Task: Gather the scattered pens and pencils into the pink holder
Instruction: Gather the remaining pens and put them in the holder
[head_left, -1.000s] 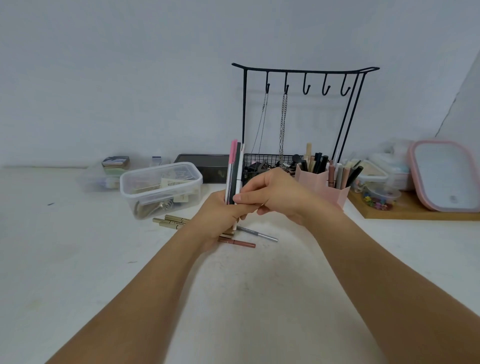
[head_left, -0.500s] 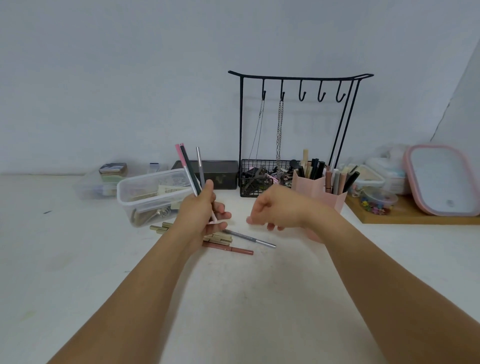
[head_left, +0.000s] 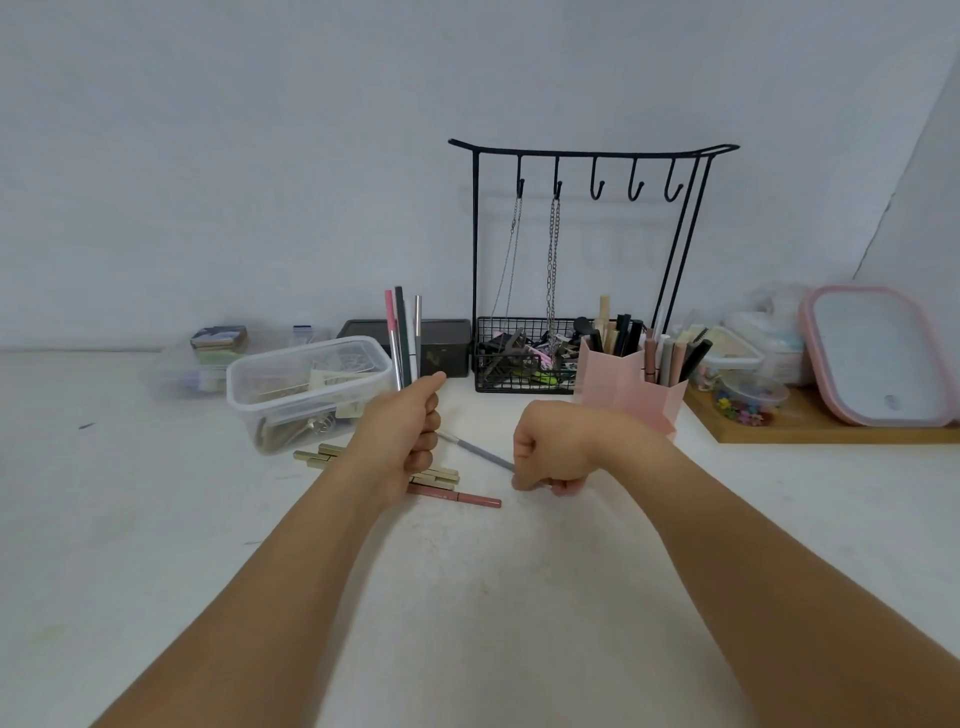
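Observation:
My left hand (head_left: 402, 434) grips a bundle of several pens (head_left: 404, 338) upright: pink, dark green, white and grey. My right hand (head_left: 553, 447) is lowered to the table with curled fingers pinching the near end of a grey pencil (head_left: 475, 449) that lies there. A reddish-pink pen (head_left: 457, 496) lies just in front of my left hand. Gold sticks (head_left: 324, 457) lie partly hidden under my left wrist. The pink holder (head_left: 621, 395) stands behind my right hand, with several pens and brushes in it.
A clear plastic box (head_left: 306, 389) stands left of my left hand. A black wire rack (head_left: 524, 358) with hooks and chains is behind, a dark box (head_left: 441, 348) beside it. A wooden tray (head_left: 810, 423) with a pink-rimmed mirror (head_left: 878, 353) is at right.
My right hand let go of the bundle, dropped to the table and closed on the grey pencil's end. My left hand turned the bundle back upright after it tilted left.

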